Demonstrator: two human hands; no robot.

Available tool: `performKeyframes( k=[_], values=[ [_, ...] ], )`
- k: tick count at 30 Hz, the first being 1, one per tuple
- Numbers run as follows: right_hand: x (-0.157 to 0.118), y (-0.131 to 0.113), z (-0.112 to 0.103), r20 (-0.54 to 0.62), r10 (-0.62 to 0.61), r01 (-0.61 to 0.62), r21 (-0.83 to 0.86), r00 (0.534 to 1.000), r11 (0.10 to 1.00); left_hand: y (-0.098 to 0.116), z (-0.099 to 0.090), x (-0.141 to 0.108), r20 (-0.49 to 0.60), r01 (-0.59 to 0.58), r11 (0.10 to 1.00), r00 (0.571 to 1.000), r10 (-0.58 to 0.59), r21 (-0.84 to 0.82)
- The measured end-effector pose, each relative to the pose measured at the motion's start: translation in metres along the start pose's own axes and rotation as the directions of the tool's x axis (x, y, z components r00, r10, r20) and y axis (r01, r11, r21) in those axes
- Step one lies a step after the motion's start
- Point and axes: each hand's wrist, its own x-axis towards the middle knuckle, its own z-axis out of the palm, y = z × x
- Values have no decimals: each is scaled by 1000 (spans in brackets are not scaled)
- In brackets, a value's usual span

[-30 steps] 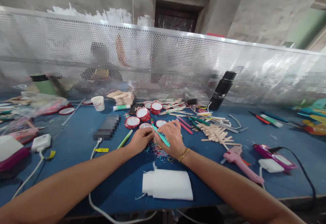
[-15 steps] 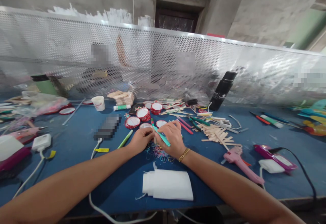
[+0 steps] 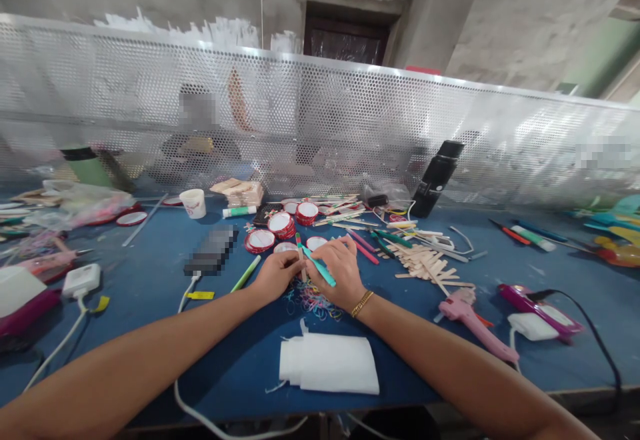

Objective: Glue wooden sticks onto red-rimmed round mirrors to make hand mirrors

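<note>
The left hand (image 3: 273, 277) grips the wooden stick (image 3: 300, 248) between its fingers; the stick stands near upright, its upper end banded green and red. The fingers of the right hand (image 3: 343, 270) are closed around the turquoise pen (image 3: 326, 273), which slants beside the stick; whether its tip touches the stick cannot be told. Both items are located above the blue counter (image 3: 230, 353), over loose coloured bands (image 3: 317, 303). A white cloth pouch (image 3: 335, 363) lies nearer the body. A pink glue gun (image 3: 473, 325) rests to the right
</note>
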Motion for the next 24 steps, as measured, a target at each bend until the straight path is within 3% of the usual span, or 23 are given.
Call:
performKeyframes(
  k=[24],
  values=[
    [0,-1,0,-15,-23,23,6,1000,1000,0,1,0,0,-7,1000,1000,7,-27]
  ],
)
